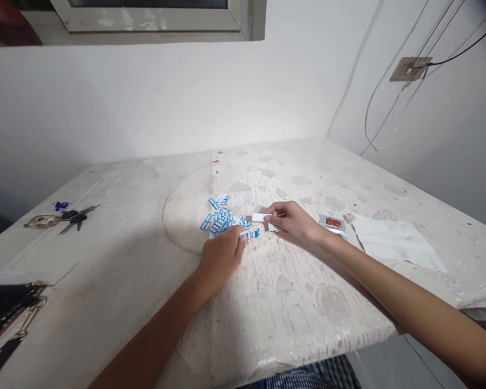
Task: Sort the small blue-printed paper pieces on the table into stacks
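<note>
A small heap of cut paper pieces with blue printed shapes (221, 219) lies on the table in front of me, partly covered by my left hand. My left hand (222, 249) is closed, its thumb and fingers pinching a blue-printed paper piece (251, 233) at the heap's near edge. To the right, my right hand (295, 220) pinches a small white paper strip (260, 217) between thumb and fingertips, its plain side showing. Another pale piece (274, 227) shows just under the right fingers; whether they touch it, I cannot tell.
A foil pack with reddish-brown contents (332, 223) and a white sheet (397, 241) lie right of my right hand. At the left are keys (78, 217), a small blue object (60, 206) and a black zipped case (10, 308). Small scraps (220, 152) lie near the wall.
</note>
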{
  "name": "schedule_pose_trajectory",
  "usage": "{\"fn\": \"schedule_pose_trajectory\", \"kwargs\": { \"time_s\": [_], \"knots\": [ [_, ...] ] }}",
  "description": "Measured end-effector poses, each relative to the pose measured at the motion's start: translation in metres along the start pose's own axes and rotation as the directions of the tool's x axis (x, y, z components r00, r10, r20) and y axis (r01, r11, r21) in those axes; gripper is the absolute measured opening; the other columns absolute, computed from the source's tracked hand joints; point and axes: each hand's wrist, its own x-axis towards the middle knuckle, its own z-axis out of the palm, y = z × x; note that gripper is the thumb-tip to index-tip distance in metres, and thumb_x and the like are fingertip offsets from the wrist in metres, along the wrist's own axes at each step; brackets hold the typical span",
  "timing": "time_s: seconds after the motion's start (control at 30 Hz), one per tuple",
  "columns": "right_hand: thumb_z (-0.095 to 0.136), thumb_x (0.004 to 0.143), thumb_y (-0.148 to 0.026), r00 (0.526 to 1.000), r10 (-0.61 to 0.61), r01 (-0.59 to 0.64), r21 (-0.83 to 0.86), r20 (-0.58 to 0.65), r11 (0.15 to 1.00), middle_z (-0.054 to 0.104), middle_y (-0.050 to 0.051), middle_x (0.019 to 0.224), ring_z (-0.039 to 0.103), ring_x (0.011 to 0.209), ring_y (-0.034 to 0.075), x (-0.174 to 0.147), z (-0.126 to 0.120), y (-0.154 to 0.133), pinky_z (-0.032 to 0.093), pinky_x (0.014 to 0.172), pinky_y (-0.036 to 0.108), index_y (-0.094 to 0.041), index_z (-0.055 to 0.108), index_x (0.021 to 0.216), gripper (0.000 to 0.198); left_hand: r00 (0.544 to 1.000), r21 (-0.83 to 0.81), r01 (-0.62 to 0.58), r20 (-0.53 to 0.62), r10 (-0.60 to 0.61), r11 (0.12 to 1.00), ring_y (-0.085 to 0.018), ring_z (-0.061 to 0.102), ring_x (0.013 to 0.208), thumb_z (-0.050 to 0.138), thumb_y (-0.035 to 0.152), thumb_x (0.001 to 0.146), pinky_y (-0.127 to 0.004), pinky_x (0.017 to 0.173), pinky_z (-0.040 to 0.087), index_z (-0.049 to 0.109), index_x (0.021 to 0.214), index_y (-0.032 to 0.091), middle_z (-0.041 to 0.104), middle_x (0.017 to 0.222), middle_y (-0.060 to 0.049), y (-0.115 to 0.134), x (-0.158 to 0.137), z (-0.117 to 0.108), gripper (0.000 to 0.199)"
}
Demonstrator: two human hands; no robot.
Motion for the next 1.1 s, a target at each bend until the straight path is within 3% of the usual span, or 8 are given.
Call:
{"fn": "schedule_pose_trajectory", "kwargs": {
  "time_s": [0.2, 0.33, 0.43, 0.5, 0.63, 0.73, 0.97, 1.1],
  "knots": [
    [0.054, 0.077, -0.030, 0.992, -0.105, 0.098, -0.092, -0.068, 0.991, 0.052, -0.001, 0.057, 0.040, 0.046, 0.007, -0.011, 0.000, -0.009, 0.030, 0.042, 0.022, -0.015, 0.056, 0.073, 0.016, 1.000, -0.133, 0.020, -0.019, -0.023, 0.991, -0.015, 0.057, 0.076, 0.031, 0.032, 0.087, -0.025, 0.059, 0.034, 0.050, 0.096, 0.023, 0.062, 0.087, 0.001, -0.005, 0.001, 0.001, 0.023],
    [0.046, 0.080, -0.020, 0.946, -0.325, 0.318, -0.249, 0.015, 0.915, 0.056, 0.002, 0.070, 0.047, 0.057, 0.009, -0.023, 0.008, -0.016, 0.036, 0.051, 0.024, -0.016, 0.060, 0.077, 0.015, 1.000, -0.183, 0.004, -0.009, -0.006, 0.983, -0.015, 0.056, 0.074, 0.031, 0.032, 0.087, -0.025, 0.058, 0.033, 0.051, 0.097, 0.023, 0.063, 0.086, 0.001, -0.008, 0.002, 0.002, 0.023],
    [0.044, 0.080, -0.014, 0.845, -0.524, 0.513, -0.429, 0.102, 0.744, 0.053, 0.005, 0.084, 0.048, 0.064, 0.010, -0.026, 0.016, -0.012, 0.038, 0.055, 0.024, -0.015, 0.060, 0.084, 0.016, 1.000, -0.194, 0.010, 0.006, -0.009, 0.981, -0.015, 0.056, 0.072, 0.032, 0.030, 0.086, -0.026, 0.058, 0.033, 0.051, 0.099, 0.024, 0.063, 0.085, 0.001, -0.010, 0.003, 0.002, 0.023],
    [0.042, 0.082, -0.014, 0.788, -0.591, 0.577, -0.542, 0.173, 0.611, 0.050, 0.006, 0.086, 0.046, 0.063, 0.009, -0.025, 0.019, -0.006, 0.039, 0.054, 0.023, -0.015, 0.058, 0.091, 0.018, 1.000, -0.198, 0.016, 0.007, -0.015, 0.980, -0.016, 0.056, 0.073, 0.032, 0.028, 0.085, -0.026, 0.060, 0.034, 0.050, 0.100, 0.024, 0.063, 0.086, 0.000, -0.009, 0.003, 0.001, 0.024],
    [0.034, 0.087, -0.018, 0.724, -0.617, 0.575, -0.764, 0.309, 0.292, 0.048, 0.006, 0.083, 0.041, 0.054, 0.009, -0.022, 0.024, 0.005, 0.036, 0.044, 0.022, -0.012, 0.055, 0.093, 0.022, 1.000, -0.224, 0.030, 0.008, -0.029, 0.974, -0.016, 0.055, 0.077, 0.026, 0.025, 0.086, -0.027, 0.064, 0.035, 0.051, 0.099, 0.024, 0.062, 0.087, 0.000, -0.005, 0.001, -0.002, 0.028],
    [0.032, 0.088, -0.017, 0.655, -0.670, 0.539, -0.838, 0.349, 0.090, 0.049, 0.006, 0.076, 0.043, 0.055, 0.010, -0.020, 0.026, 0.009, 0.034, 0.039, 0.023, -0.011, 0.054, 0.089, 0.023, 0.999, -0.243, 0.047, 0.021, -0.044, 0.969, -0.016, 0.055, 0.079, 0.024, 0.025, 0.086, -0.027, 0.066, 0.036, 0.052, 0.096, 0.023, 0.062, 0.087, 0.000, -0.003, 0.001, -0.004, 0.030],
    [0.038, 0.085, -0.015, 0.480, -0.796, 0.495, -0.863, 0.368, -0.100, 0.052, 0.005, 0.073, 0.048, 0.055, 0.010, -0.018, 0.035, 0.014, 0.035, 0.037, 0.024, -0.010, 0.053, 0.089, 0.016, 0.999, -0.242, 0.040, -0.001, -0.041, 0.969, -0.016, 0.056, 0.083, 0.024, 0.025, 0.086, -0.027, 0.066, 0.036, 0.051, 0.093, 0.023, 0.062, 0.092, -0.001, -0.002, 0.000, -0.003, 0.028],
    [0.039, 0.085, -0.013, 0.471, -0.797, 0.461, -0.876, 0.379, -0.144, 0.049, 0.002, 0.067, 0.045, 0.051, 0.010, -0.016, 0.039, 0.019, 0.032, 0.035, 0.025, -0.013, 0.053, 0.081, 0.015, 0.998, -0.188, 0.060, 0.003, -0.061, 0.980, -0.015, 0.055, 0.072, 0.034, 0.030, 0.084, -0.025, 0.057, 0.032, 0.048, 0.084, 0.022, 0.061, 0.080, 0.001, -0.001, 0.000, -0.001, 0.017]
  ]
}}
